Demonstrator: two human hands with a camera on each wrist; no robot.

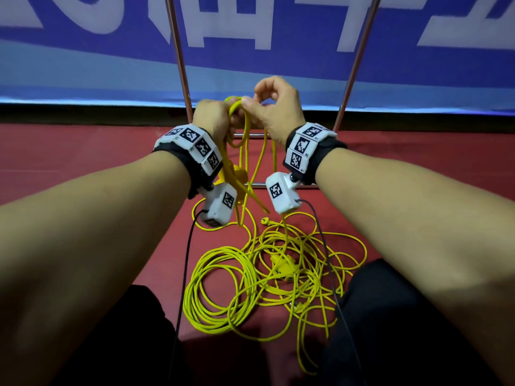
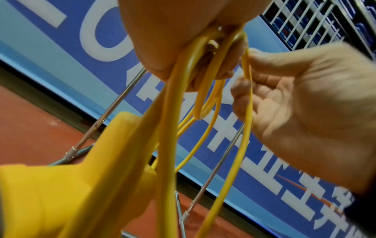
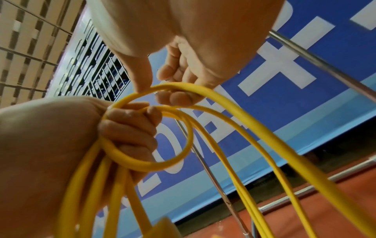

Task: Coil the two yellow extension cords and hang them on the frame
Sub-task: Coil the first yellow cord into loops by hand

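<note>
Left hand (image 1: 211,118) grips vertical cord loops (image 1: 245,151); right hand (image 1: 274,107) pinches one strand.

The cords (image 1: 259,277) are smooth yellow plastic with a slight sheen. The frame (image 1: 358,55) at the upper middle is polished metal tube. Floor (image 1: 83,151) is matt red; the banner (image 1: 83,59) is smooth blue sheet.

1. The place looks like an indoor sports hall or arena.
2. A red floor (image 1: 83,151) covers the ground, like a court surface.
3. A long blue banner (image 1: 278,59) with large white lettering runs along its edge.
4. Behind a white railing (image 2: 305,21) stand rows of blue seats (image 2: 289,30), seen in the left wrist view.
5. A gridded panel ceiling (image 3: 26,40) hangs high overhead.
</note>
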